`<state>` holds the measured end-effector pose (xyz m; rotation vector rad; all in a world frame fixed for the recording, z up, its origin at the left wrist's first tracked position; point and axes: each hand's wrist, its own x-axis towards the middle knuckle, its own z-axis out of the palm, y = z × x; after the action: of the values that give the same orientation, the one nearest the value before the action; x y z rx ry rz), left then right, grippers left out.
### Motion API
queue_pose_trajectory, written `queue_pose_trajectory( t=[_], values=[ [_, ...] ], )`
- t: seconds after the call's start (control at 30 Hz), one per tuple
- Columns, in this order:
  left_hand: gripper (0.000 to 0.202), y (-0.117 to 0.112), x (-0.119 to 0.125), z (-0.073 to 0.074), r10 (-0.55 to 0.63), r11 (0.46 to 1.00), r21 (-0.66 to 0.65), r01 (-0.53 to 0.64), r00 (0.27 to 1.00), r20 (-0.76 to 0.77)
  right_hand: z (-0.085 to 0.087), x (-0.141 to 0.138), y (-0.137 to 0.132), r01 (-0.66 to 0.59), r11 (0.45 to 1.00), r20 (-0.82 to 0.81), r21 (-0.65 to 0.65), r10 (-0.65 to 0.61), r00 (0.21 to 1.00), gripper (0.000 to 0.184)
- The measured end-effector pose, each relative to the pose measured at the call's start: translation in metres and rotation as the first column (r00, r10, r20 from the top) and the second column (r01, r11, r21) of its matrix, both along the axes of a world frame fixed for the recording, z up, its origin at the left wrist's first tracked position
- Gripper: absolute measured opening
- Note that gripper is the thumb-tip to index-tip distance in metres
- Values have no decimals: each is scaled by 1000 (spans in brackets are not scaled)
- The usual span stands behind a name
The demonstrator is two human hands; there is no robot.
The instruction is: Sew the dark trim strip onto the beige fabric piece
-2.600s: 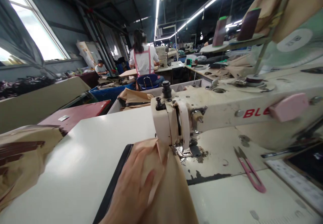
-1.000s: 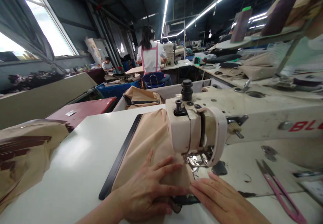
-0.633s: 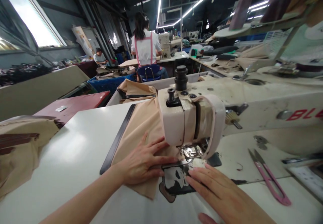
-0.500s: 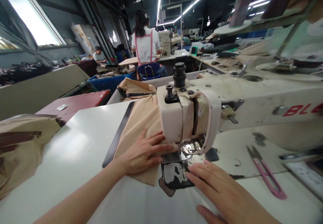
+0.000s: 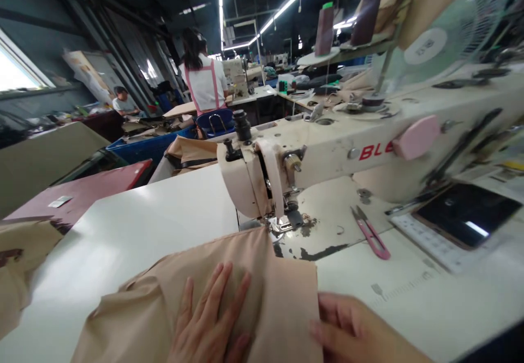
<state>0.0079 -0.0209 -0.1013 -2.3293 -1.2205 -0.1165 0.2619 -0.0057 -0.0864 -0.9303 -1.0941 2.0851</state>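
Two bare hands work on one tan fabric panel (image 5: 264, 281), which lies on the white sewing table (image 5: 155, 204) with its far edge running up to the one presser foot (image 5: 281, 224); whether the cloth is under the foot cannot be told. The left hand (image 5: 208, 316) lies flat on the panel, palm down, its fingers spread wide and gripping nothing. The right hand (image 5: 352, 325) has the panel's right edge pinched narrowly between thumb and fingers. One industrial sewing machine (image 5: 327, 153) stands beyond, with one pink block (image 5: 417, 136) on its arm. To the right lie one pair of pink-handled thread snips (image 5: 370, 233) and one dark-screened phone (image 5: 469, 210). Two brownish thread cones, one nearer the left (image 5: 325, 31) and one to its right (image 5: 366, 19), stand above the machine, near one fan (image 5: 450, 41). Further off are two co-workers: one in a white top with pink straps (image 5: 204, 82), seated on a blue chair (image 5: 215, 123), and one in a light top (image 5: 125, 103), beyond a blue crate (image 5: 164, 143).
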Motion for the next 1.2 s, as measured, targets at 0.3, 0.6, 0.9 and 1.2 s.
queue_pose_trajectory(
  t=[0.3, 0.6, 0.9, 1.2],
  values=[
    [36, 44, 50, 33, -19, 897, -370, 242, 858, 514, -5, 6, 32, 295, 941, 169, 165, -322, 932, 31],
    [11, 86, 89, 47, 159, 704, -607, 367, 752, 640, -9, 2, 31, 339, 915, 133, 220, -372, 919, 43],
    [22, 90, 73, 31, 136, 830, -473, 297, 714, 687, -11, -13, 23, 171, 923, 327, 344, -289, 900, 64],
    [16, 116, 65, 21, 378, 856, -515, 41, 630, 679, -12, -26, 45, 10, 921, 518, 388, -227, 825, 45]
  ],
)
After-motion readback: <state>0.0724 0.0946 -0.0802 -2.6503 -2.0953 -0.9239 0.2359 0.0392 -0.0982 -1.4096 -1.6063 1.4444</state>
